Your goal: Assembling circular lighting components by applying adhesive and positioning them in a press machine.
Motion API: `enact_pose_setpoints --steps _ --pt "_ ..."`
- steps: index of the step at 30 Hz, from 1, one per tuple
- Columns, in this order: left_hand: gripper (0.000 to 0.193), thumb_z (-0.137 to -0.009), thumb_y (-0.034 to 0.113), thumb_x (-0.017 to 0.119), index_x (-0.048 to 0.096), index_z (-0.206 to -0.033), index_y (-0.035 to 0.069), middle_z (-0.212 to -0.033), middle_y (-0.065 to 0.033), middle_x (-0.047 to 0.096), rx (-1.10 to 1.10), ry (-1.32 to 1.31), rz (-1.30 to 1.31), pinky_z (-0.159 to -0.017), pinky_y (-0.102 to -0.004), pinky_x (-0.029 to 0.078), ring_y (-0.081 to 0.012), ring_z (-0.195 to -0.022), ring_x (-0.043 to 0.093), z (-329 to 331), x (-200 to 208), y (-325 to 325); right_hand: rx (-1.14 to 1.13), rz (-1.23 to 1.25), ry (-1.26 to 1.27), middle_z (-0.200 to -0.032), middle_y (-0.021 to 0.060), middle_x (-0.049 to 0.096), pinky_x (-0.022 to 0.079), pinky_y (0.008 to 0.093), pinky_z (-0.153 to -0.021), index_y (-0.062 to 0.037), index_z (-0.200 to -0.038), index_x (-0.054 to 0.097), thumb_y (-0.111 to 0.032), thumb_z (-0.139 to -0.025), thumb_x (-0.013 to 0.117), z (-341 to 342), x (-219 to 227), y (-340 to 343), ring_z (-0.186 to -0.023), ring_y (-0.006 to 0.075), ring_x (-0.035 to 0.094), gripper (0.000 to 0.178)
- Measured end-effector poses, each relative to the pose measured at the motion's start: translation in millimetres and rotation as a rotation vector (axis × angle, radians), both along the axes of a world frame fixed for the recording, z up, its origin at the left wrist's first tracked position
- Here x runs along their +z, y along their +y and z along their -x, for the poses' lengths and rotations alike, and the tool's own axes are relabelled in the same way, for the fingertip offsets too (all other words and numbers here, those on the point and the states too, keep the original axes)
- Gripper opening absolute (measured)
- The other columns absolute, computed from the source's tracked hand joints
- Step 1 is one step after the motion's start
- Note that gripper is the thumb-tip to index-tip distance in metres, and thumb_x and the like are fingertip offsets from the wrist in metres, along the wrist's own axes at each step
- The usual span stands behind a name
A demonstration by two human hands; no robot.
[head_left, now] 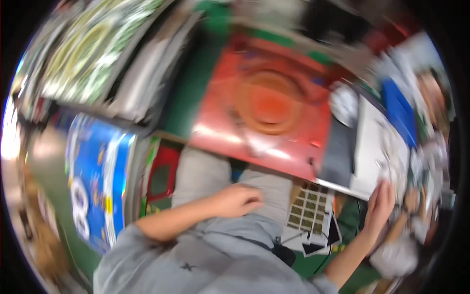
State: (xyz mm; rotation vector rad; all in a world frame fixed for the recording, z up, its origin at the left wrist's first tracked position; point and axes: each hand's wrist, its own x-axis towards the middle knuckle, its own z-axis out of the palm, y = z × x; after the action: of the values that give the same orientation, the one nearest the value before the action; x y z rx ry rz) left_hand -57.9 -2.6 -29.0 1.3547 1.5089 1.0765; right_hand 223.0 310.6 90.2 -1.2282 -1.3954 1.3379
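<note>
The dark-green worktop (183, 110) stretches ahead of me, its near edge crossing just above the lap; a bare strip along its left side gives open room. On it lies a squarish, glossy red sheet (215, 127), reaching almost to that near edge. Farther right I see a flat white panel (367, 147), its long axis running away from the body; a dark-grey strip (340, 152) separates it from the red sheet. Pale-grey cloth trouser legs (203, 171) extend under the near edge. A round orange piece (270, 105) with a redder centre sits on the red sheet. My right hand (381, 206) is by the panel's near right corner, fingers pointing away; its grip is too blurred to tell opening or contents. My left hand (237, 200) is over the lap, grip loosely curled; I cannot tell whether it holds anything. A blurred, pale jumble (389, 154) lies just beyond the right fingers.
</note>
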Motion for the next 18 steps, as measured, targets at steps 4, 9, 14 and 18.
enact_pose_setpoints --steps 4,9,14,18 --pt "0.021 -0.099 0.025 0.071 0.070 -0.096 0.004 -0.082 -0.0146 0.072 -0.058 0.006 0.068 -0.070 -0.0465 0.053 -0.0351 -0.078 0.070 34.6 26.9 -1.9 1.174 -0.079 -0.355 -0.086 0.0075 0.067 0.044 0.0223 -0.054 0.0037 -0.093 0.075 -0.010 -0.099 0.068 77.5 -0.1 -98.8 -0.060 0.0088 0.058 0.017" --pt "0.021 -0.104 0.025 0.070 0.073 -0.099 0.005 -0.078 -0.0055 0.073 0.172 -0.154 0.128 -0.062 -0.0321 0.052 -0.0134 -0.068 0.070 107.5 102.8 -87.3 1.524 -0.017 -0.516 -0.083 0.0099 0.068 0.049 0.0303 -0.063 -0.0009 -0.105 0.078 -0.010 -0.101 0.068 148.5 -54.8 -165.7 -0.067 0.0152 0.063 0.014" --pt "0.018 -0.098 0.017 0.073 0.072 -0.106 0.000 -0.095 -0.0138 0.073 1.304 0.715 0.379 -0.076 -0.0327 0.055 -0.0229 -0.085 0.070 168.5 120.0 -221.0 1.489 0.114 -0.520 -0.087 0.0121 0.070 0.051 0.0315 -0.064 0.0013 -0.107 0.074 -0.013 -0.104 0.067 183.9 -54.0 -186.0 -0.070 0.0206 0.066 0.016" --pt "0.041 -0.091 0.011 0.069 0.058 -0.125 -0.009 -0.110 -0.0312 0.070 1.546 1.215 0.924 -0.091 -0.0543 0.055 -0.0469 -0.105 0.069 169.4 93.4 -331.2 1.524 -0.014 -0.440 -0.086 0.0123 0.070 0.051 0.0318 -0.065 0.0006 -0.106 0.075 -0.013 -0.103 0.068 199.6 -63.6 -191.2 -0.070 0.0213 0.065 0.015"
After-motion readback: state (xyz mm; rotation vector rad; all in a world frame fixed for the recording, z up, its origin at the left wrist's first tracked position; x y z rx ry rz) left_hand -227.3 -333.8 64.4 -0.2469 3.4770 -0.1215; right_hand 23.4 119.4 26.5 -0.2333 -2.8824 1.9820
